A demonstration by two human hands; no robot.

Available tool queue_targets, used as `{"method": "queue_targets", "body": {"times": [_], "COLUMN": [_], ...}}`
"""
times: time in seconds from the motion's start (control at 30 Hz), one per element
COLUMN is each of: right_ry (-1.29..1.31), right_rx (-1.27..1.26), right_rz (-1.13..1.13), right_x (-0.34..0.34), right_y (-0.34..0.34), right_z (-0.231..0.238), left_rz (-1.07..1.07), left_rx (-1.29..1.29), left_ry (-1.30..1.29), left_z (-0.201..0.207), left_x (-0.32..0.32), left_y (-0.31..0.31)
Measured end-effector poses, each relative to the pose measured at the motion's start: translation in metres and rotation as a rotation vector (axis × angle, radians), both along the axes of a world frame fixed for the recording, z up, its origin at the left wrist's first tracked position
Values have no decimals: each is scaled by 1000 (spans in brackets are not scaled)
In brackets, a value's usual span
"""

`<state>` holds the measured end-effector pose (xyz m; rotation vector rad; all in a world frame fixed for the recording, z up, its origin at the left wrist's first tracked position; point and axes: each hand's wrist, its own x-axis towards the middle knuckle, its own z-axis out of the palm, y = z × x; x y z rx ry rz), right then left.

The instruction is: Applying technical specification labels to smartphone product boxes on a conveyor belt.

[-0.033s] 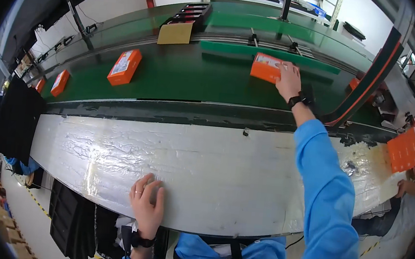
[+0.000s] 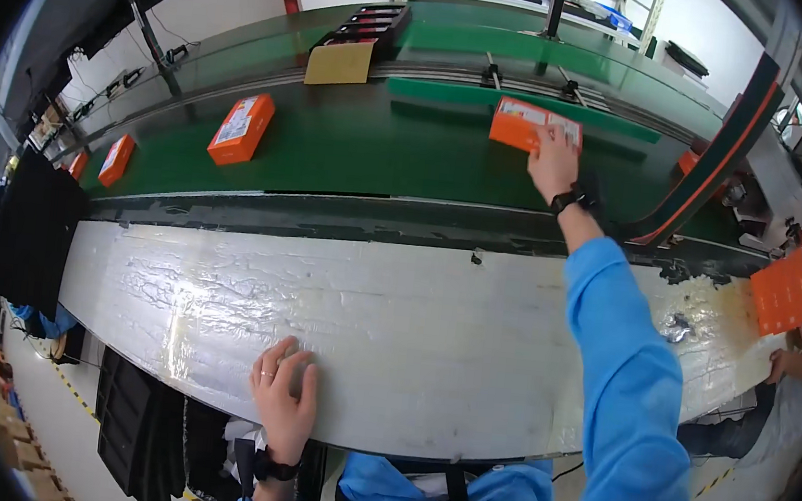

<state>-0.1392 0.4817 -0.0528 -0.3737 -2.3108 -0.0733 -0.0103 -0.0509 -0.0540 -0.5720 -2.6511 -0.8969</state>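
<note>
The fingers of the right hand [image 2: 555, 167] bend over a closed, orange, rectangular carton [image 2: 519, 127], contents hidden, extending leftward from beneath them on the smooth green belt [image 2: 363, 145]; whether they grip cannot be told. Those of the left hand [image 2: 284, 402] lie loosely curved, released. Leftward beyond the right fingers, a black, compartmented tray [image 2: 394, 37] holds indistinct contents.

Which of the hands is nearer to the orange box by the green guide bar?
Right. The right hand touches the orange box; the left hand is apart from it, over the pale worktop.
</note>
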Motion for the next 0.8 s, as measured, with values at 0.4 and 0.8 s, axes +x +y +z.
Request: {"method": "queue_targets", "body": {"times": [0.4,0.8], "right_ry": [-92,-57], "right_rx": [-374,-178], "right_rz": [-51,447], "right_x": [-26,-1], "right_y": [16,-73], "right_z": [-25,8], "left_rz": [27,17], "left_rx": [-43,-25], "left_ry": [-16,66], "left_z": [-1,-1], "left_x": [-4,-5], "left_y": [7,7]}}
